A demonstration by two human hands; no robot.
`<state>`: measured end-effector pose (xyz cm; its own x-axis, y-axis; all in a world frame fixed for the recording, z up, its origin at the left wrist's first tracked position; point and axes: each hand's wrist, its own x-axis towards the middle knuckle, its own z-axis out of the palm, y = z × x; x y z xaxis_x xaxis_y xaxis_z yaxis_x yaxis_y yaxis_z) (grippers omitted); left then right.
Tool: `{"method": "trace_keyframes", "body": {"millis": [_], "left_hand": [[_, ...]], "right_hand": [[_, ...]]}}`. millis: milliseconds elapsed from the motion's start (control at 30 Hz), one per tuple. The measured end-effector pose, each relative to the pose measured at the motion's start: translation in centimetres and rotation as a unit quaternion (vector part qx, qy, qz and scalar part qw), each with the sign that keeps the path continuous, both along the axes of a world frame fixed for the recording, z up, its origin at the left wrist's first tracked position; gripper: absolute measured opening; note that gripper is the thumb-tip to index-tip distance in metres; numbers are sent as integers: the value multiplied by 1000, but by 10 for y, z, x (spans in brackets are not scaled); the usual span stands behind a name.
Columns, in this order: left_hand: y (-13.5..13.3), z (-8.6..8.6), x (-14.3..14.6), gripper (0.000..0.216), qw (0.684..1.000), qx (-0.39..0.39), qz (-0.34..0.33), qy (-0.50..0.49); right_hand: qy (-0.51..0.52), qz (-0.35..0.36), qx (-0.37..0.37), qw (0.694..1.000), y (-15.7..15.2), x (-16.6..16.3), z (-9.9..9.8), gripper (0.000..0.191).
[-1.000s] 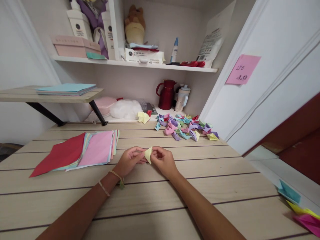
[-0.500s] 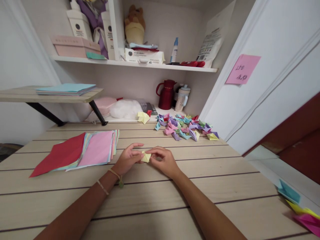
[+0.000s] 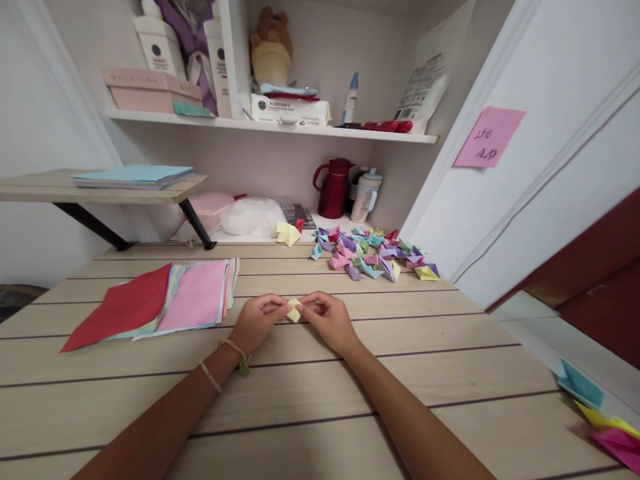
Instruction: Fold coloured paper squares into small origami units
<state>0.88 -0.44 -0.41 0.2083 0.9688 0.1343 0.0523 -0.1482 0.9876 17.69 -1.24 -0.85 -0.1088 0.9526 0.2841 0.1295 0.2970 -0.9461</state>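
Note:
A small pale yellow folded paper piece [image 3: 293, 310] is pinched between both hands just above the wooden table [image 3: 300, 400]. My left hand [image 3: 257, 321] grips its left side with closed fingers; a thin bracelet sits on that wrist. My right hand [image 3: 327, 319] grips the right side, fingers curled. To the left lies a stack of coloured paper sheets [image 3: 155, 303], red and pink on top. A heap of several folded paper pieces [image 3: 373, 257] in mixed colours lies farther back to the right.
A yellow folded piece [image 3: 287, 234] sits behind the heap's left end. A red jug [image 3: 334, 188] and a white cup [image 3: 365, 195] stand at the back under a shelf [image 3: 270, 127]. A white door [image 3: 525, 167] with a pink note [image 3: 487, 137] borders the right. More paper [image 3: 600, 420] lies at the lower right.
The yellow piece stood up as a flat triangle a second ago; now it is smaller and squeezed between both hands' fingertips. The hands barely shifted.

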Motion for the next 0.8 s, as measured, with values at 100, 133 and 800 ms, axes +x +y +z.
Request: {"method": "trace_keyframes", "body": {"millis": [100,133,800], "left_hand": [[-1,0,0,15,996,66,13,55],[-1,0,0,15,990,107,20,87],[-3,6,-1,12,985,145,66,61]], "right_hand": [[-39,-7,66,997,-2,0,3,19],[-61,-14,97,993,-3,0,4,18],[-159,-47,143,976,-4,-3,5,9]]}}
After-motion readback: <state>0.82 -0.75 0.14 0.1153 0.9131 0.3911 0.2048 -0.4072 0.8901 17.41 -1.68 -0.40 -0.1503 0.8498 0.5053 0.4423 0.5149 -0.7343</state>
